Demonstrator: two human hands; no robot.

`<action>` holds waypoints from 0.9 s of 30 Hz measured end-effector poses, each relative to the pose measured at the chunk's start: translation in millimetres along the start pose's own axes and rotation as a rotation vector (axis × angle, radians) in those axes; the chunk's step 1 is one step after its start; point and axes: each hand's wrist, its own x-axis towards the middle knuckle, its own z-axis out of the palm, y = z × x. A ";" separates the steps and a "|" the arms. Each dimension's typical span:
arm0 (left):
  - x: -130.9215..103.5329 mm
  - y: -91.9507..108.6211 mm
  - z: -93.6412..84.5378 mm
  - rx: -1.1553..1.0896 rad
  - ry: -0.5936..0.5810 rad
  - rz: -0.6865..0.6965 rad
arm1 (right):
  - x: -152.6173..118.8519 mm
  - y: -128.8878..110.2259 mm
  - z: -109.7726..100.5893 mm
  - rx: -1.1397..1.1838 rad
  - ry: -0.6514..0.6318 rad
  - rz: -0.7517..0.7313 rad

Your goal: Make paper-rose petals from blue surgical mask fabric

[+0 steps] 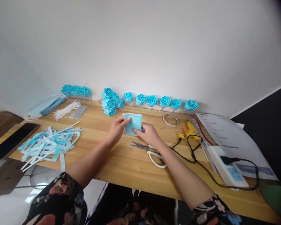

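Observation:
A light-blue folded square of face-mask fabric (135, 120) is held up above the middle of the table. My left hand (118, 126) pinches its left side, thumb on the near face. At its lower right, my right hand (148, 132) grips it, also with the thumb in front; the fingers behind are mostly hidden. White-handled scissors (152, 151) lie below my hands, blades pointing left, partly covered by my right forearm. Farther back, several blue fabric roses (151, 100) stand in a row along the wall.
At left lie a heap of cut blue-white strips (50, 143), white ear loops (66, 110), grey wires (78, 112), stacked face masks (46, 106) and a phone (12, 140). At right are a wire coil (170, 120), a yellow glue gun (190, 131), its black cord and a power strip (227, 168).

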 end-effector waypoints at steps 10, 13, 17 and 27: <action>-2.5 -7.7 10.0 0.238 0.290 0.153 | -3.9 -10.2 12.3 -0.389 -0.130 0.003; -2.2 -8.9 9.5 0.310 0.345 0.193 | -5.7 -13.3 12.4 -0.264 -0.170 0.063; -2.7 -9.3 9.0 0.371 0.352 0.227 | -6.8 -13.6 12.0 -0.054 -0.152 0.068; -3.0 -2.3 8.4 0.345 0.388 0.167 | -1.0 -5.8 -2.5 0.295 0.013 0.169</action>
